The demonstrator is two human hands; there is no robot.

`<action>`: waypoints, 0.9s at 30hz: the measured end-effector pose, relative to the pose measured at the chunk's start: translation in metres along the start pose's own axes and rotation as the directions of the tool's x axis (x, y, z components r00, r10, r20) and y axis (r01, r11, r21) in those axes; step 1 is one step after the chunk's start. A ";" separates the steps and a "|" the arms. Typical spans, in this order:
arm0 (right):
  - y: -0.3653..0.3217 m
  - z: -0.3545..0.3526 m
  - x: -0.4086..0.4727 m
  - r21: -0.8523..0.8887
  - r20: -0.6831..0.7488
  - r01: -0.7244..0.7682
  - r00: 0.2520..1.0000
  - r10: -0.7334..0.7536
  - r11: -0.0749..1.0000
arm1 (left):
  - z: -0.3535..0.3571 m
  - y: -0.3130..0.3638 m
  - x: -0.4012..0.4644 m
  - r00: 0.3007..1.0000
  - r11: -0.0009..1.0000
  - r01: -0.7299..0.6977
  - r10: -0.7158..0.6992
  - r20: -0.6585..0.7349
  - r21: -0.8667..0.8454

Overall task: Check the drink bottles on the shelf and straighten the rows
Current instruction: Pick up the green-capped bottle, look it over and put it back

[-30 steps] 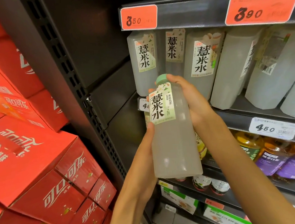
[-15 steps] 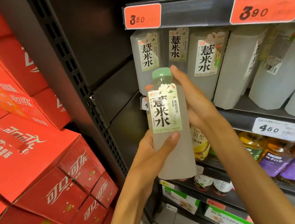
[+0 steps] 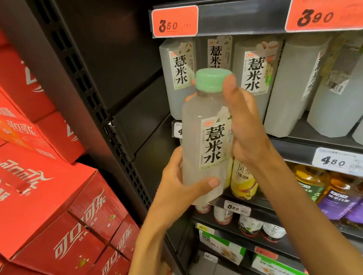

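Since a second earlier, the held bottle (image 3: 204, 135) had come nearer to the camera and tipped so that its green cap (image 3: 211, 80) showed more of its top, and the left hand (image 3: 180, 185) had shifted from behind the lower body to wrap around it.

Stacked red cola cartons (image 3: 37, 182) filled the left side, hard against the dark perforated upright (image 3: 89, 97) of the shelf (image 3: 308, 143). On that shelf a row of pale cloudy bottles (image 3: 258, 75) stood behind the held one, those at the right leaning leftward with labels turned aside. Orange price tags (image 3: 175, 22) hung on the edge above them, and a white price tag (image 3: 343, 162) below. Lower shelves carried a yellow-labelled bottle (image 3: 242, 180) and purple-labelled bottles (image 3: 346, 206).

Held in front of the shelf's left end, clear of the row, the bottle was nearly upright, its long axis leaning slightly right at the top, cap uppermost, label facing the camera. The left hand gripped its lower part, thumb across the front. The right hand (image 3: 245, 127) lay against its right side, thumb beside the cap; its fingers were hidden behind the bottle.
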State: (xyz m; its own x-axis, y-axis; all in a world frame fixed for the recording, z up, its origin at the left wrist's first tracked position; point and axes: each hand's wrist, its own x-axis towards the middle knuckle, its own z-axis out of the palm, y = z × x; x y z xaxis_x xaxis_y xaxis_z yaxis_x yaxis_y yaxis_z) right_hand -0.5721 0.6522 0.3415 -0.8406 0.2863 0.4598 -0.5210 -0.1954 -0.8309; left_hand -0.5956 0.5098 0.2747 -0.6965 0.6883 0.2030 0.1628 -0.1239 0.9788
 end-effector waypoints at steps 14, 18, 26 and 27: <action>-0.001 -0.004 -0.019 -0.361 0.126 0.195 0.979 -0.159 0.912 | 0.004 -0.025 0.018 0.909 0.941 -0.149 0.252 -0.332 0.304; 0.000 -0.002 -0.020 -0.402 0.236 0.373 0.925 -0.299 0.836 | 0.001 -0.027 0.029 0.921 0.946 -0.135 0.230 -0.313 0.295; -0.001 -0.009 -0.012 -0.322 0.268 0.209 0.956 -0.122 0.923 | -0.003 -0.027 0.021 0.951 0.974 -0.119 0.168 -0.260 0.192; -0.002 -0.012 -0.008 -0.250 0.270 0.140 0.960 -0.070 0.958 | -0.004 -0.025 0.017 0.961 0.980 -0.116 0.152 -0.231 0.161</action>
State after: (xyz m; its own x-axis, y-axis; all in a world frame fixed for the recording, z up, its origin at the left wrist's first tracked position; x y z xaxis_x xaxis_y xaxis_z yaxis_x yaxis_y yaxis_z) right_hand -0.5624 0.6619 0.3358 -0.8105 0.0358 0.5846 -0.5802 0.0874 -0.8098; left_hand -0.6144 0.5222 0.2536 -0.8063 0.4772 0.3495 0.3530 -0.0859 0.9317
